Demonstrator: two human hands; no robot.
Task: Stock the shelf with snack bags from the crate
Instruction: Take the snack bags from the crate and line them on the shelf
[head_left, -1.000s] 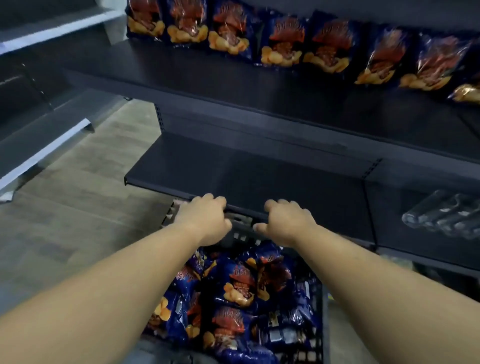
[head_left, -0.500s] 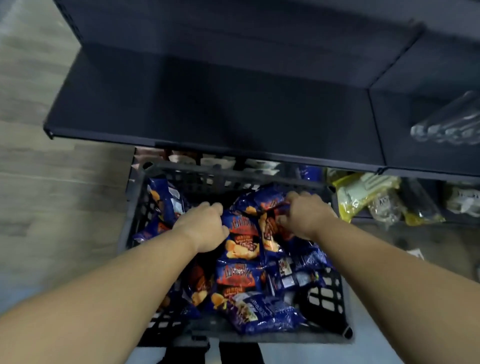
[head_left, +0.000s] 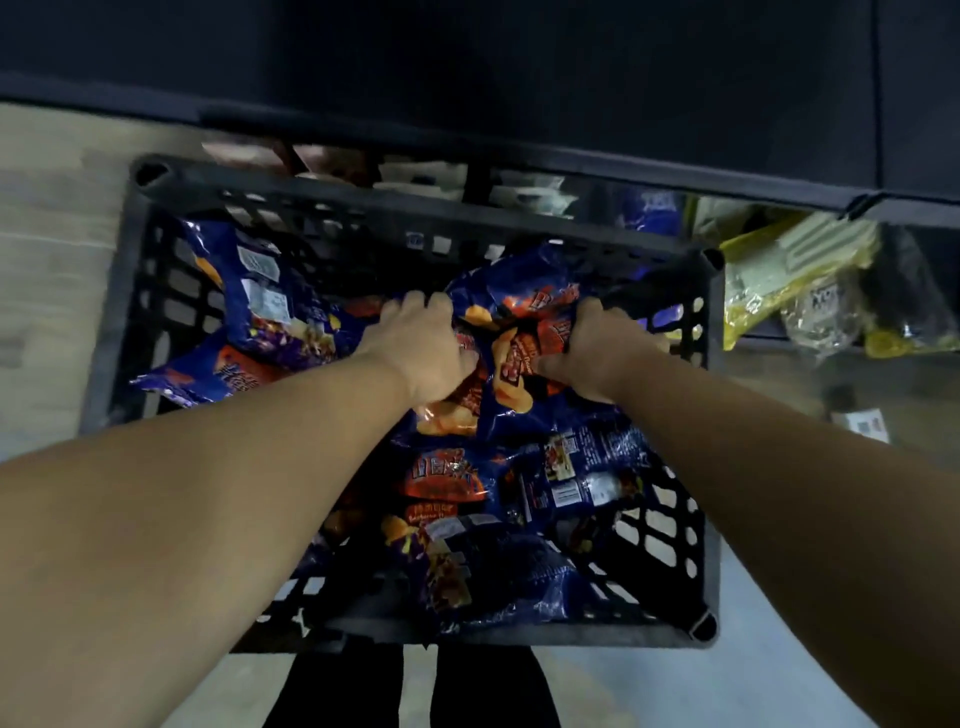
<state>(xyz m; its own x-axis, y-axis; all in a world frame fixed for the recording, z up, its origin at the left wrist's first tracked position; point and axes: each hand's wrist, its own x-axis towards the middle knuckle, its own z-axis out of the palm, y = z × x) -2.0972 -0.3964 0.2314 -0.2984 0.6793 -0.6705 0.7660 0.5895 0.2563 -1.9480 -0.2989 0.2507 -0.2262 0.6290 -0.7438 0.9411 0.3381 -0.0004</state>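
Observation:
A black slatted crate (head_left: 156, 244) stands on the floor below me, filled with several blue snack bags printed in red and orange. Both my hands are down inside it. My left hand (head_left: 421, 353) grips a snack bag (head_left: 452, 415) near the crate's middle. My right hand (head_left: 592, 358) grips the neighbouring snack bag (head_left: 519, 312), which is crumpled between my two hands. More bags (head_left: 260, 306) lie at the crate's left and more bags (head_left: 566, 473) lie near its front. The dark shelf (head_left: 519, 78) runs across the top of the view, above the crate.
Under the shelf edge at the right lie yellow packets (head_left: 779, 270) and clear-wrapped goods (head_left: 821, 317). Pale packets (head_left: 415, 174) sit behind the crate's far wall. Wood-look floor (head_left: 47, 260) lies to the left. My dark trouser legs (head_left: 467, 691) stand just before the crate.
My view has dropped from the shelves to the crate. Both hands left the crate's far rim, went down into it and closed on bags in the middle.

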